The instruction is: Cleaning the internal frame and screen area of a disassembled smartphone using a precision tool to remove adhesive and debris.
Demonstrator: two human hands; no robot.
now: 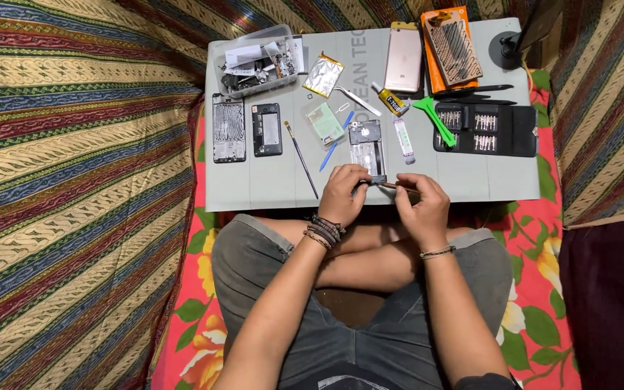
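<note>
The opened phone body lies on the grey worktop, close to its near edge and right in front of me. It is a dark frame with its back off, a round dark part at the far end and pale metal showing below. My left hand is curled over its near end, fingers closed on the lower edge of the frame. My right hand is closed around a thin dark-tipped tool, whose point reaches toward that same lower edge. Both wrists hang past the worktop's near edge, above my crossed legs.

To the left of the phone, a blue stick and a thin brush lie slanted, just beside it, and further left two more phone parts lie flat side by side. That leaves a bare strip along the near left edge. To the right, a white strip lies just beside the frame, then a green pry tool and an open black case of bits; bare worktop runs below them to the right corner. Along the far edge are a clear tray of scraps, a silver pouch, tweezers, a glue tube and a pink-gold phone.
</note>
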